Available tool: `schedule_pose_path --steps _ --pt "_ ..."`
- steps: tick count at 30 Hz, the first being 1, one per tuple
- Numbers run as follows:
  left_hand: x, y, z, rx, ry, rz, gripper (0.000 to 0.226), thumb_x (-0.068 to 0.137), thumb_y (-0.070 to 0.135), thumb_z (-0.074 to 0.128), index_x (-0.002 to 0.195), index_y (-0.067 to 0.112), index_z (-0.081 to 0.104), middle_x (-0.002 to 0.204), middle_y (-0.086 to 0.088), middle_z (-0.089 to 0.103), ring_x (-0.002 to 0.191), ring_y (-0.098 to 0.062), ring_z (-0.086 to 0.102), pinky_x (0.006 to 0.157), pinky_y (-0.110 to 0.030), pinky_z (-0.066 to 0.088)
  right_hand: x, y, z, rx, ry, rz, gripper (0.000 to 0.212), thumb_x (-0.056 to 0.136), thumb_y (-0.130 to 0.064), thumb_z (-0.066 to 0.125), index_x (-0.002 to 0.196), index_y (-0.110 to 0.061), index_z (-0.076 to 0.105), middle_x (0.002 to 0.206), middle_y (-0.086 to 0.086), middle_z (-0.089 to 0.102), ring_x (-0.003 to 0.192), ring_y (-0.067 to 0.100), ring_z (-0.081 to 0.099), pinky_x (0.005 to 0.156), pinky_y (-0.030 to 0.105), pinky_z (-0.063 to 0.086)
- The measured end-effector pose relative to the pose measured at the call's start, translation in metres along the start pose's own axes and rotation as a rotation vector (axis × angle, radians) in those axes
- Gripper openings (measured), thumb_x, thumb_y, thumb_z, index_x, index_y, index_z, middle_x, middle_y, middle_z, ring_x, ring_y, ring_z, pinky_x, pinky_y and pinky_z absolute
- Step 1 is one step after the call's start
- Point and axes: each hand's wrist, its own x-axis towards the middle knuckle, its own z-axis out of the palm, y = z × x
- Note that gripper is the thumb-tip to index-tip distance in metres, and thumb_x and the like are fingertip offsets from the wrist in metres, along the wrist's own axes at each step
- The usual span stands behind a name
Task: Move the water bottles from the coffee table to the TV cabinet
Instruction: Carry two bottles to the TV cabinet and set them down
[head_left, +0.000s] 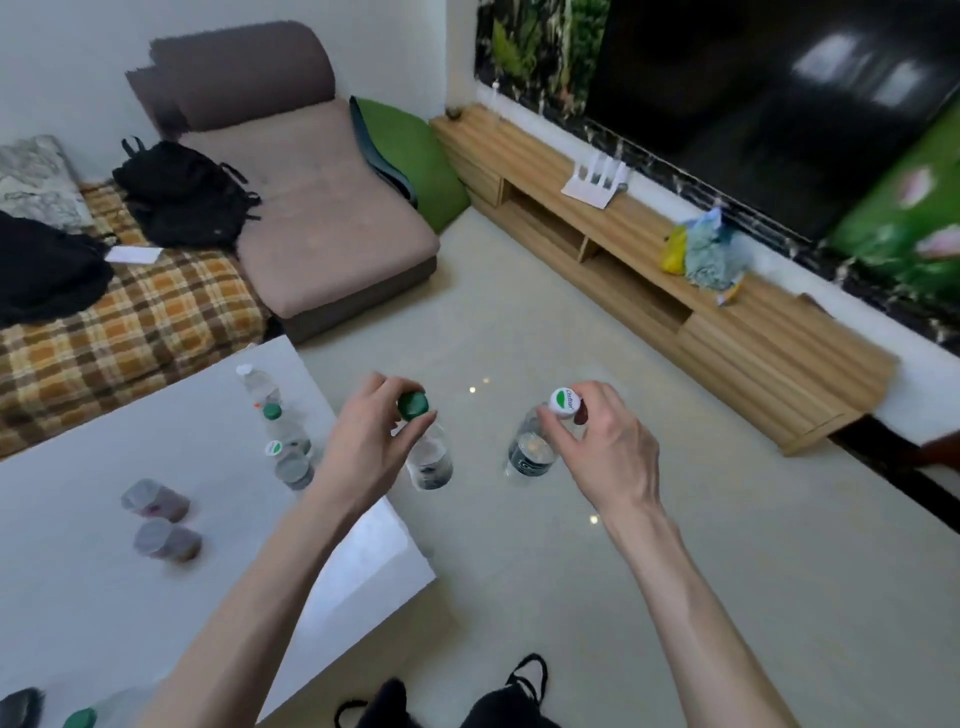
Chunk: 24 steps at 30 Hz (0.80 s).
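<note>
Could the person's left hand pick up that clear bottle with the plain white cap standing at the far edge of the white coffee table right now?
Probably not yet. The left hand already grips a green-capped clear bottle by its neck, so it is not free. The white-capped bottle itself stands unblocked on the white coffee table.

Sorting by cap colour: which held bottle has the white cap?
The bottle in the right hand; the left hand holds a green-capped one.

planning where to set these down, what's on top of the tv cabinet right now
On the TV cabinet: a white router, a yellow bag beside a bluish bag, and a small dark object at its far end. Its near end is bare; the lower shelves are shadowed.
</note>
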Motion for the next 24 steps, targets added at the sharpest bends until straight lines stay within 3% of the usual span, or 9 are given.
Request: schedule_pose_path --steps 3,8,12,18,24 --pt "0.031 0.046 0.026 -0.054 -0.019 0.062 0.022 0.093 0.03 0.074 0.11 0.019 0.068 0.099 0.002 0.057 0.084 -0.001 0.057 0.073 -0.005 0.04 0.01 0.04 -0.042 -0.021 0.086 0.035 0.03 0.087 -0.057 0.064 0.095 -0.029 0.055 0.09 -0.011 0.057 0.074 0.022 0.061 0.056 0.028 0.036" --pt "0.071 0.122 0.079 -0.148 -0.023 0.164 0.022 0.09 0.026 0.078 0.108 0.02 0.069 0.095 0.004 0.058 0.083 -0.002 0.056 0.072 -0.006 0.041 0.024 0.104 -0.108 -0.07 0.192 0.102 0.034 0.088 -0.058 0.065 0.091 -0.026 0.055 0.082 -0.01 0.052 0.067 0.023 0.056 0.054 0.029 0.03" --pt "0.098 0.184 0.126 -0.228 -0.051 0.22 0.018 0.09 0.028 0.077 0.103 0.024 0.066 0.097 0.009 0.062 0.086 -0.007 0.058 0.072 -0.011 0.046 0.031 0.152 -0.154 -0.083 0.247 0.172 0.033 0.088 -0.057 0.066 0.091 -0.025 0.056 0.082 -0.008 0.055 0.071 0.024 0.057 0.056 0.03 0.031" --pt "0.136 0.262 0.198 -0.266 -0.164 0.356 0.017 0.094 0.025 0.073 0.107 0.017 0.066 0.102 0.003 0.062 0.089 -0.003 0.057 0.072 -0.006 0.044 0.042 0.222 -0.209 -0.143 0.343 0.275 0.035 0.088 -0.056 0.064 0.091 -0.023 0.055 0.085 -0.007 0.057 0.075 0.024 0.057 0.056 0.031 0.035" --pt "0.183 0.329 0.266 -0.271 -0.244 0.46 0.021 0.093 0.026 0.074 0.109 0.014 0.068 0.102 -0.004 0.064 0.087 -0.013 0.06 0.073 -0.016 0.048 0.064 0.292 -0.247 -0.171 0.427 0.331 0.031 0.087 -0.055 0.063 0.091 -0.026 0.055 0.081 -0.013 0.051 0.068 0.014 0.047 0.055 0.028 0.032"
